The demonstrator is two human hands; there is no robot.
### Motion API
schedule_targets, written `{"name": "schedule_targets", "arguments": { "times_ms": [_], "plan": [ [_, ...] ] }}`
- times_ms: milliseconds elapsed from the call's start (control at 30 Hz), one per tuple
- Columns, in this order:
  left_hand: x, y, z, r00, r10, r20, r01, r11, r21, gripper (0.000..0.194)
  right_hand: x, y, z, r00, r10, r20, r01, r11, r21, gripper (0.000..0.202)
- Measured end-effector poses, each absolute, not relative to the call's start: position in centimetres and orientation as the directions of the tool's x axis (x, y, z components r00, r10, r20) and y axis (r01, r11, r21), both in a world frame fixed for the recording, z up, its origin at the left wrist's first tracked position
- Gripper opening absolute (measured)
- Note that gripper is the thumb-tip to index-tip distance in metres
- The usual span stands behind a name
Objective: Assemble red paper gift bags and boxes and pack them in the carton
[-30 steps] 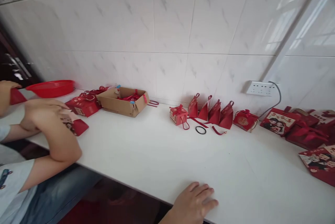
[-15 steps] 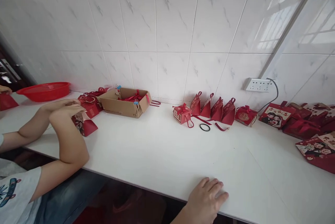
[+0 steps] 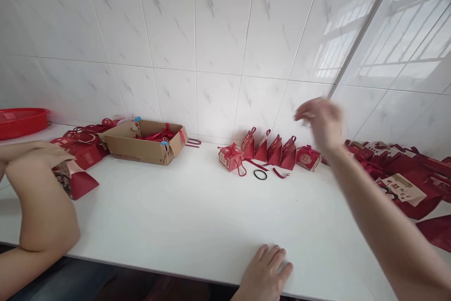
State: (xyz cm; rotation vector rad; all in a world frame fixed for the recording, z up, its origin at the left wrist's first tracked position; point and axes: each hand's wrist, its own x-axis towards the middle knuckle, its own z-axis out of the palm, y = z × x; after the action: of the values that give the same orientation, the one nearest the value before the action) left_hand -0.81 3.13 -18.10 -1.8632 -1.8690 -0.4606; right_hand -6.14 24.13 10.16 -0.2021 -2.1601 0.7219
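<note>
Upright red cones [image 3: 288, 154] by the wall [image 3: 218, 33] could be toppled if clipped by raised right hand [image 3: 321, 118], fingers half-curled, grip unreadable through blur; left hand [image 3: 264, 270] is rested on tabletop [image 3: 169, 226], fingers loosely spread, nothing held.

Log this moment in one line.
left hand: palm down on white table | right hand: raised, blurred, grip unclear | black ring: on table | cardboard box: open, red items inside

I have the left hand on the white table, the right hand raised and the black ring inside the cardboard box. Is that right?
Not quite: the head view shows the black ring on the white table, outside the cardboard box. The left hand is on the table and the right hand raised.
</note>
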Motion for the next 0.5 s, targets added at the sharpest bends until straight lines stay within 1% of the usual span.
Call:
{"name": "schedule_targets", "arguments": {
  "times_ms": [100,167,267,333,400,500],
  "plan": [
    [-0.8,3.6,-18.4,0.008,0.793,0.609,0.995,0.055,-0.085,0.017,-11.3,23.3,5.3,-0.742,0.420,0.523,-0.023,0.763,-0.645,0.019],
    [-0.7,4.1,-18.8,-0.012,0.704,0.710,0.992,0.098,-0.079,0.013,-14.8,22.4,0.6,-0.804,0.438,0.403,0.061,0.734,-0.676,0.013],
    [-0.7,4.9,-19.2,-0.015,0.529,0.848,0.986,0.146,-0.074,0.019,-18.7,21.0,-5.4,-0.807,0.532,0.257,0.210,0.664,-0.718,0.034],
    [-0.7,5.4,-19.2,-0.011,0.458,0.889,0.985,0.159,-0.069,0.020,-20.3,20.3,-7.8,-0.794,0.582,0.176,0.285,0.612,-0.737,0.047],
    [-0.6,5.6,-19.1,-0.015,0.432,0.902,0.984,0.164,-0.063,0.019,-21.5,19.8,-9.0,-0.779,0.613,0.132,0.324,0.574,-0.752,0.054],
    [-0.6,5.3,-19.1,-0.028,0.475,0.880,0.986,0.158,-0.053,0.016,-22.2,19.4,-9.4,-0.766,0.629,0.131,0.320,0.550,-0.772,0.058]
  ]
}}
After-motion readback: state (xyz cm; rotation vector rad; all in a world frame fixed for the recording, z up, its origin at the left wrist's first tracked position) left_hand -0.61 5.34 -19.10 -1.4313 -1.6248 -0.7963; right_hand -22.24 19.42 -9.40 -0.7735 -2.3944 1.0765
